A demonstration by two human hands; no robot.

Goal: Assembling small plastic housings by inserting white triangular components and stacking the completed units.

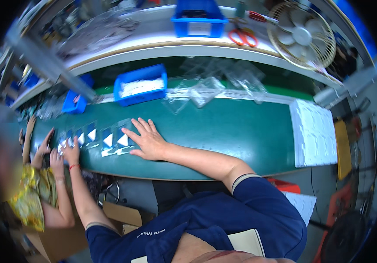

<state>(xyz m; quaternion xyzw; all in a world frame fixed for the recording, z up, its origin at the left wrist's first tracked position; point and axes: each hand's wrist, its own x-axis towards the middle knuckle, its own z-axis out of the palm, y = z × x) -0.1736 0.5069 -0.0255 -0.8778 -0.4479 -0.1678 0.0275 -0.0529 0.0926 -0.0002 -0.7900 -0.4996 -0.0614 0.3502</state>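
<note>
A row of small clear plastic packets lies on the green tabletop, each with a dark blue and white piece showing a white triangle. My right hand (148,141) lies open with fingers spread, its fingertips at the rightmost packet (123,140). Just left of it is another packet (107,141). My left hand (71,153), a red band at its wrist, reaches over the packets at the left end of the row, fingers apart. A packet (92,133) lies untouched between my hands. What is under my left fingertips is partly hidden.
A co-worker's hand (57,163) is close beside my left hand. Blue bins (162,84) and loose clear bags (207,91) sit at the back. White moulded trays (313,133) are stacked at the right end. A shelf above holds orange-handled scissors (243,37) and a fan (301,36).
</note>
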